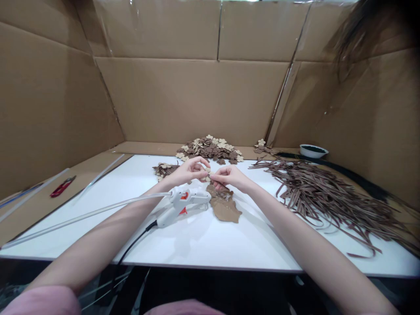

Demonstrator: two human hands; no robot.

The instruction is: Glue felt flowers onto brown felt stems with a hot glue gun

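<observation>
Both hands meet above the middle of the white board. My left hand (192,170) pinches a small cream flower cutout (208,174) between thumb and fingers. From the other side, my right hand (229,177) has its thumb and fingertips pressed together at the flower's edge; whether it grips the flower or another small piece, I cannot make out. Just below the hands lies a brown scrap (226,208) with glue on it. A white hot glue gun (182,201) with an orange trigger rests beside it, nozzle toward the scrap, a long glue stick (88,218) in its back.
Brown and cream flower cutouts (213,148) are heaped at the back, with a smaller bunch (163,169) left of my hands. Dark brown strips (328,197) cover the right side. A white bowl (313,151) stands back right. A red cutter (62,187) lies left. Cardboard walls (190,100) enclose the board.
</observation>
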